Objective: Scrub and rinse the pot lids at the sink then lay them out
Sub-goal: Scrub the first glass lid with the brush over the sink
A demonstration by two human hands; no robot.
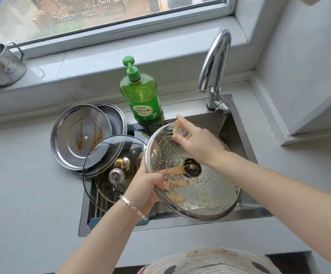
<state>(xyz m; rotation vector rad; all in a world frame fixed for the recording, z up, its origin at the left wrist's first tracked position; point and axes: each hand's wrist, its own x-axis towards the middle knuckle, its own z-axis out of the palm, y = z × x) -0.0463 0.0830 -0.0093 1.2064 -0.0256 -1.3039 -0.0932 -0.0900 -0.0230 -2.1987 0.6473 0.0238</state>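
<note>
Several pot lids crowd the left half of the sink [237,131]. Right of centre, one foamy glass lid [206,186] is held tilted above the basin. The left hand [146,186] clamps its lower-left rim, thumb on top and fingers beneath, seen through the glass. The right hand [198,141] curls around a scrubbing brush [177,129], whose bristles press on the lid's upper-left edge.

The lid is probably stiff, fairly heavy, breakable and slick with suds, so the metal rim looks the safest hold.

Left of centre, a brown-streaked steel lid [75,135] lies on another steel lid [115,117]. A second glass lid [109,155] overlaps its lower edge.

The green detergent bottle [142,97] at upper centre reads "柠檬洗洁精"; its brand line is too small to read. A sticker on the brush is illegible.
</note>
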